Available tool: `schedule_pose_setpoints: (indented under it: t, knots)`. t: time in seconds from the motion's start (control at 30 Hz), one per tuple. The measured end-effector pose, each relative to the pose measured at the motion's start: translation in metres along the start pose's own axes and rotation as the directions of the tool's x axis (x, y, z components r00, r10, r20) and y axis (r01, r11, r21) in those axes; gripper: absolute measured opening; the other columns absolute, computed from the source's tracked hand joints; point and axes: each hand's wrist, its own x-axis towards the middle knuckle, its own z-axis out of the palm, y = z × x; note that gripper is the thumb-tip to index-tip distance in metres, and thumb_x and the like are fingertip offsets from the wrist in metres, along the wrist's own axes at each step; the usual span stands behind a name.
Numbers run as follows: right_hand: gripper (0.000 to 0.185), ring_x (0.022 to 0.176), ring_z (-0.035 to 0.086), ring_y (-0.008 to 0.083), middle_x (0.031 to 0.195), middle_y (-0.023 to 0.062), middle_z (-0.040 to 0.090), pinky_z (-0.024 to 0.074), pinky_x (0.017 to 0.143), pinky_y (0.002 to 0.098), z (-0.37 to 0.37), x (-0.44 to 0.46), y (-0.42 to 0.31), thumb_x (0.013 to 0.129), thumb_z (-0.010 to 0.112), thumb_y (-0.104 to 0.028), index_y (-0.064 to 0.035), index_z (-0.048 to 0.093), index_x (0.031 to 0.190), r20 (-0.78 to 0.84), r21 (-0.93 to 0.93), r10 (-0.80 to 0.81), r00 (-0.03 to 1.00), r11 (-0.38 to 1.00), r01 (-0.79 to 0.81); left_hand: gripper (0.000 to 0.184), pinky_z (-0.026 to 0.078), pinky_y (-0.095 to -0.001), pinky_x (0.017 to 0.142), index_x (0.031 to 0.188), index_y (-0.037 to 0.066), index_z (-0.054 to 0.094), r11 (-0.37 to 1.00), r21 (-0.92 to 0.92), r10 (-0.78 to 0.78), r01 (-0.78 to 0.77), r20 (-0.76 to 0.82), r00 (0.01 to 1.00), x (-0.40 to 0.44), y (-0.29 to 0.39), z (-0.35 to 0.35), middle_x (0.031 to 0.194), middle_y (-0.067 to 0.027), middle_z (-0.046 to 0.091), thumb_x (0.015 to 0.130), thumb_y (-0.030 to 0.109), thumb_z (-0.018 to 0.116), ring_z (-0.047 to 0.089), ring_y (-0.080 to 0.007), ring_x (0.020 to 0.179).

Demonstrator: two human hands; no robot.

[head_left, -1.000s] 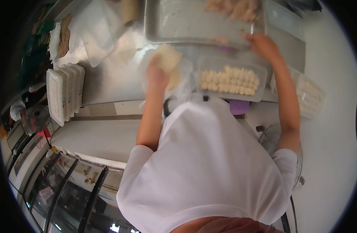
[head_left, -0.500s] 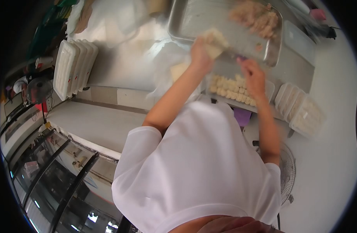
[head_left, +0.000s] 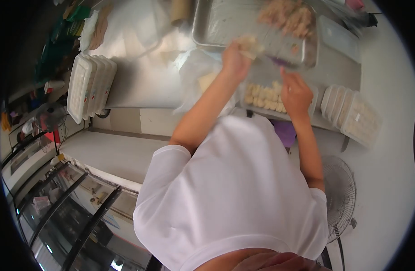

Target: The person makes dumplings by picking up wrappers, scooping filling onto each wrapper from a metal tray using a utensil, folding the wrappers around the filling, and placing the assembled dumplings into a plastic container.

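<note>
Shiny metal counter (head_left: 139, 86) in this room, bit of a blurry view. Closest in there's a clear tub (head_left: 313, 107) of small pale dumplings (head_left: 264, 97), partly hidden by the right hand (head_left: 297, 95), which is closed around some blurry purple tool (head_left: 278, 61). Left hand (head_left: 236, 59) is a little farther out, gripping a thin pale wrapper (head_left: 251, 47). Past that, a metal tray (head_left: 216, 27) has pinkish filling (head_left: 288, 18) heaped at its far right.
</note>
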Motion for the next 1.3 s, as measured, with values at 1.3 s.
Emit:
schedule_pose_setpoints:
  t: [1.3]
  knots:
    - [0.017,0.069,0.064,0.0225,0.085,0.0044,0.068,0.048,0.06,0.0314,-0.038,0.0,-0.019,0.085,0.066,-0.015,-0.0125,0.072,0.101,0.124,-0.02,0.191,0.974,0.982,-0.19,0.039,0.045,-0.0485,0.098,0.116,-0.003,0.046,0.988,0.146,-0.074,0.05,0.166,0.983,-0.024,-0.003,0.028,0.11,-0.0173,0.057,0.104,0.027,0.024,0.057,-0.0313,0.107]
